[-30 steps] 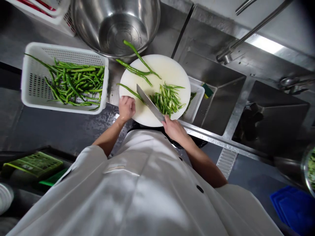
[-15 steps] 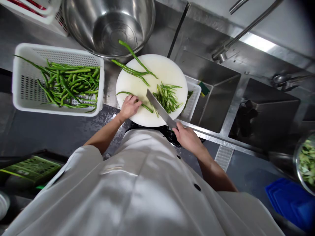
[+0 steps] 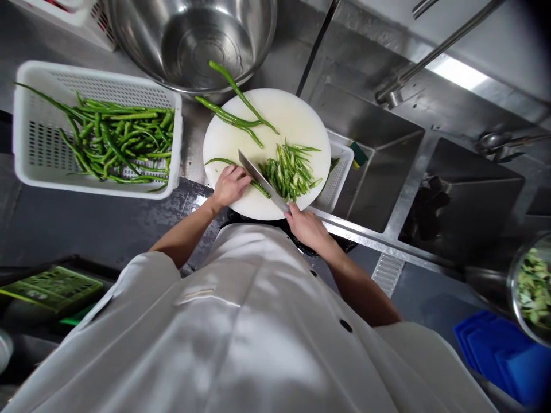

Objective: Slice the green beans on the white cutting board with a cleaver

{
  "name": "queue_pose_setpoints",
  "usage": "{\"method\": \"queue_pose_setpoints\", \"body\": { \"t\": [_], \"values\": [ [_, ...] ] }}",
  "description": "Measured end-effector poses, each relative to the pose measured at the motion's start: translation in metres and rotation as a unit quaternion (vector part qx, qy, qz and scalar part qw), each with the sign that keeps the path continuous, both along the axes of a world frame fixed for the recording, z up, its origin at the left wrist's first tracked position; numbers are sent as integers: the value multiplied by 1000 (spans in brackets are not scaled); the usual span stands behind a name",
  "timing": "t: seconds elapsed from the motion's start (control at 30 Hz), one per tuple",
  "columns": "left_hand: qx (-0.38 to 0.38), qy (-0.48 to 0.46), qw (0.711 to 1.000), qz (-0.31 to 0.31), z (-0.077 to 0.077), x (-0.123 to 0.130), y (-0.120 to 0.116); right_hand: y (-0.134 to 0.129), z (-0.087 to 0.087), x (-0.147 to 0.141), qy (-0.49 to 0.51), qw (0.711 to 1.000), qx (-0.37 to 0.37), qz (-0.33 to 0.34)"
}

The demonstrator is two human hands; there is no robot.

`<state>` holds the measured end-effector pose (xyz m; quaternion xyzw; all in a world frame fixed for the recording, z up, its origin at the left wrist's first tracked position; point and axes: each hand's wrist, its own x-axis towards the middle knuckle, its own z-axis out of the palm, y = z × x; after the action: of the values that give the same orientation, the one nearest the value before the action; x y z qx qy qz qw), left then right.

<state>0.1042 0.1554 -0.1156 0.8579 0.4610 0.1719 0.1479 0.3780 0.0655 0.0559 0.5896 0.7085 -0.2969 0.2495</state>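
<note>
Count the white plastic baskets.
3: the left basket, holding green peppers; the top-left basket, cut off by the frame; the right basket, partly hidden by the cutting board. More may be hidden.

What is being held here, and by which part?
The right grip holds a long, silver-bladed metal knife by its handle end. The left grip covers the middle of a long, thin green pepper; whether it clasps or presses cannot be told.

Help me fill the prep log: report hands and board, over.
Right hand gripping knife. Left hand on green pepper. Cut pieces beside blade. Whole peppers overhang board's far edge.
</note>
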Motion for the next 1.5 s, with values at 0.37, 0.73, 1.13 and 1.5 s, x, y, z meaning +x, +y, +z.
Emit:
{"method": "queue_pose_setpoints", "body": {
  "t": [0.37, 0.73, 1.13, 1.5],
  "values": [
    [0, -8, 1000, 1, 1, 0, 1, 9, -1, -7, 12, 1000, 7, 0],
    [10, -30, 1000, 0, -3, -2, 1, 23, -4, -17, 37, 999, 6, -15],
    [48, -9, 998, 40, 2, -28, 15, 33, -36, -43, 70, 996, 21, -41],
    [10, 11, 995, 96, -5, -39, 28, 30, 2, -47, 41, 999, -3, -1]
  ]
}}
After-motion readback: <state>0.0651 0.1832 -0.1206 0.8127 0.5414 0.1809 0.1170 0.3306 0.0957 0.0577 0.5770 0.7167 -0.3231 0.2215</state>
